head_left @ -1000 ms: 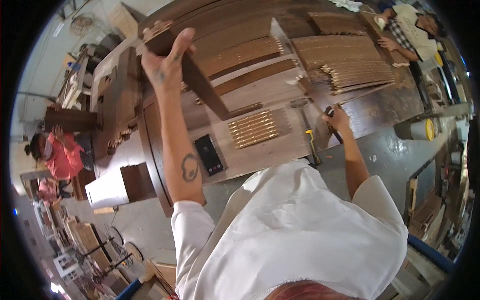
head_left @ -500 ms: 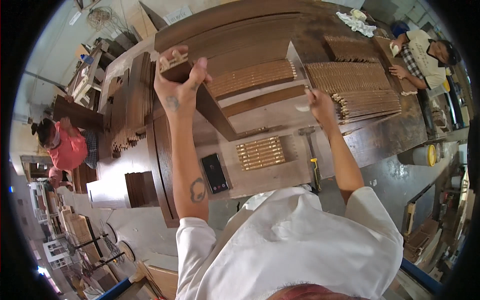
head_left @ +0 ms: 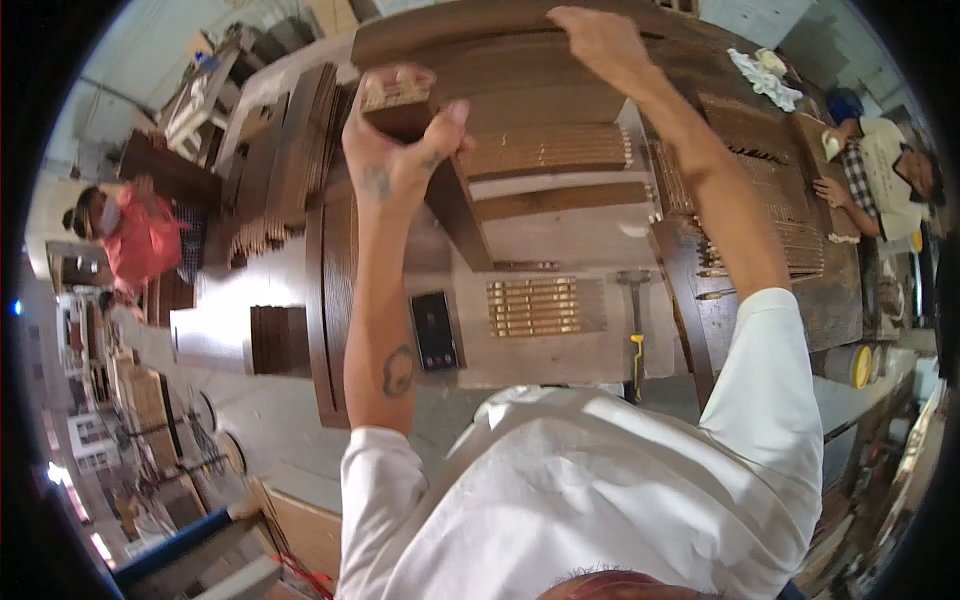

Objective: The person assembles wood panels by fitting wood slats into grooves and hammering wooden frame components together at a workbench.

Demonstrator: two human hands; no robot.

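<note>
Fingers of the left hand (head_left: 400, 150) are clenching the end of a dark wooden slat (head_left: 455, 195), raised over the workbench (head_left: 540, 360). The right hand (head_left: 600, 40) is lying flat, loosely open, on a far panel (head_left: 520, 75). Fitting is seemingly just starting; brass pins (head_left: 535, 307) are lying untouched.

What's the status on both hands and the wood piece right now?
Left hand gripping end of dark wood strip, raised over the workbench. Right hand on far dark panel, grip unclear. Phone, hammer lie below, apart.
</note>
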